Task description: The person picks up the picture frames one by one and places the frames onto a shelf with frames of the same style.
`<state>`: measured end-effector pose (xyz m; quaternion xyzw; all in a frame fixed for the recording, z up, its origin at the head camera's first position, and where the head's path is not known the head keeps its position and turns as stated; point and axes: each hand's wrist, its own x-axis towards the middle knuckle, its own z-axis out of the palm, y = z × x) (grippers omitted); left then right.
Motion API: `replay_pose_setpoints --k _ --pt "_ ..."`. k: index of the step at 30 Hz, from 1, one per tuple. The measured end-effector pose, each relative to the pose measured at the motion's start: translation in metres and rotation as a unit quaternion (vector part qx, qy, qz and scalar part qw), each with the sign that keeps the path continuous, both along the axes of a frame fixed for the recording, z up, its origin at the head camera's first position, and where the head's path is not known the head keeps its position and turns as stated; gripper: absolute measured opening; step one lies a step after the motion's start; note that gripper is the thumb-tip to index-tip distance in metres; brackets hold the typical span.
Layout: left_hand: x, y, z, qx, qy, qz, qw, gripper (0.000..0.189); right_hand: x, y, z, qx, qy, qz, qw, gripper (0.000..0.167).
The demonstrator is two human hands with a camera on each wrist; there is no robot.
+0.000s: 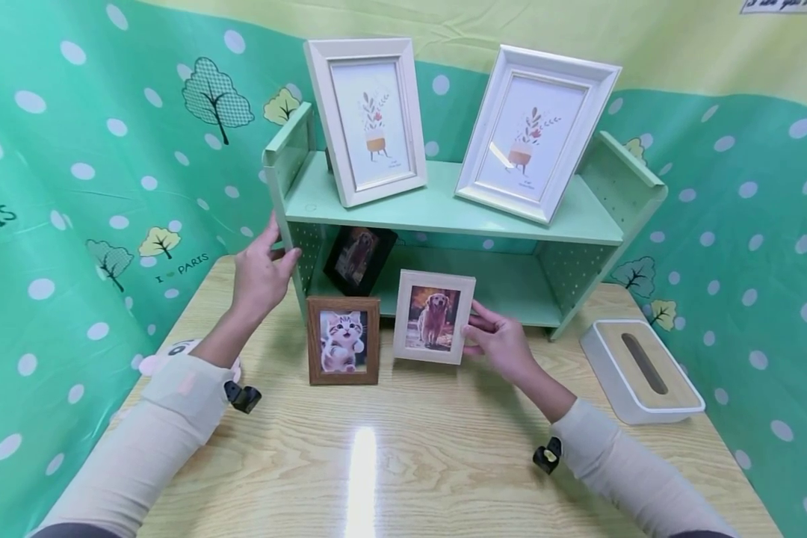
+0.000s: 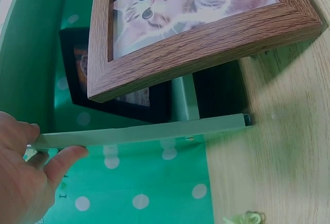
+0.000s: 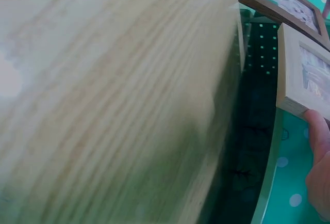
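My left hand grips the left side panel of a light green two-tier shelf, thumb in front and fingers on the outer side; the left wrist view shows the panel edge between thumb and fingers. With my right hand I hold a cream picture frame with a dog photo by its right edge, in front of the lower tier. To its left, a brown wooden picture frame with a kitten photo stands upright on the table. Behind that, a black picture frame leans tilted inside the lower tier.
Two white picture frames with plant prints stand on the upper tier. A white tissue box with a wooden lid sits at the right of the table. A pinkish-white object is partly hidden behind my left forearm.
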<state>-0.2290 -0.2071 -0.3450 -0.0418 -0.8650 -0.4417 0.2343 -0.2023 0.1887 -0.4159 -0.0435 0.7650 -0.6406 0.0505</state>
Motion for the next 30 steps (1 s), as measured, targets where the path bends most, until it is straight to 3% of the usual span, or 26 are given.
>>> replay_pose_setpoints --k 30 --pt "0.002 0.001 0.001 0.0 -0.003 -0.002 1.0 0.077 -0.019 -0.008 0.019 -0.003 0.048 -0.025 0.9985 0.061"
